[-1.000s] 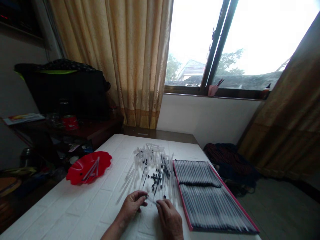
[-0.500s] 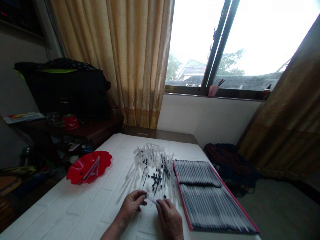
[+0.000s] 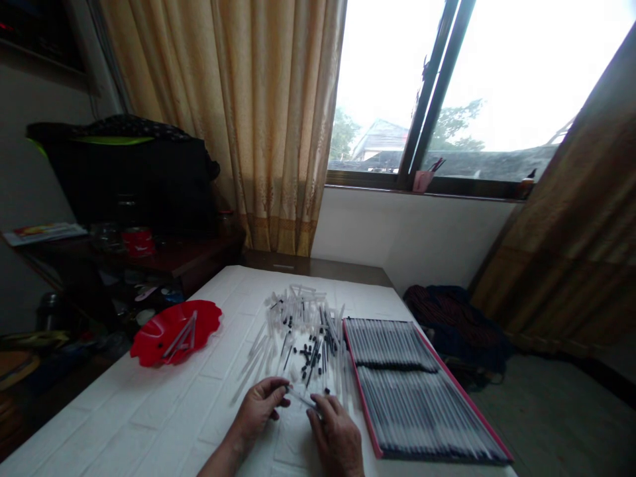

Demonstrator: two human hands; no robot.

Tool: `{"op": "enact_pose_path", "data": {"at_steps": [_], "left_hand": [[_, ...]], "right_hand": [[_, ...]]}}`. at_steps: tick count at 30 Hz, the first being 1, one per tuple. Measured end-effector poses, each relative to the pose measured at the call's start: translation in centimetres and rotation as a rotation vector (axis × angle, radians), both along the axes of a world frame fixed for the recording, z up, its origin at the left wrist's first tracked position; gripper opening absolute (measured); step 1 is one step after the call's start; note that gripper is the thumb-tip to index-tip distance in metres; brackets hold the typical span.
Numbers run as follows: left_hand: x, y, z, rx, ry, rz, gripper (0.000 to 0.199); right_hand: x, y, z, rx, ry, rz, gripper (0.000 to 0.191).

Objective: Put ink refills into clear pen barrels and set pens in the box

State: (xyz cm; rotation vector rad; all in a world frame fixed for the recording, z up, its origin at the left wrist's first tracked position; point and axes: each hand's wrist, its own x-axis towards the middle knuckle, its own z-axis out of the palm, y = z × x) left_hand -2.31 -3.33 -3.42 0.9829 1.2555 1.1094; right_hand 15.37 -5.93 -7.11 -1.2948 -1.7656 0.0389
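Near the front of the white table, my left hand (image 3: 259,409) pinches one end of a thin clear tube (image 3: 301,398) with a dark tip. The tube's other end is between the closed fingers of my right hand (image 3: 338,434). Just beyond both hands lie loose clear tubes (image 3: 254,361), thin dark rods (image 3: 288,356) and small black caps (image 3: 305,354), scattered in a pile. To the right of my right hand, a pink-edged tray (image 3: 365,414) holds two rows of filled clear tubes with dark ends.
A red scalloped plate (image 3: 144,334) with a few clear pieces stands at the table's left. Beyond it is a dark desk (image 3: 199,250) with a red can (image 3: 139,242) and a black screen (image 3: 144,189). Dark cloth (image 3: 462,324) lies right of the table.
Both hands keep their grip on the tube, and slightly more of it shows at my right fingers. The fingers of my right hand have shifted a little.
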Motion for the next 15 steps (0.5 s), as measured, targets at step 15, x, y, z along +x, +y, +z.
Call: {"op": "enact_pose_path", "data": {"at_steps": [15], "left_hand": [[-0.75,-0.23,0.3,-0.024,-0.075,0.056,0.041]], "right_hand": [[0.04,-0.05,0.2,-0.044,0.078,0.013,0.043]]}}
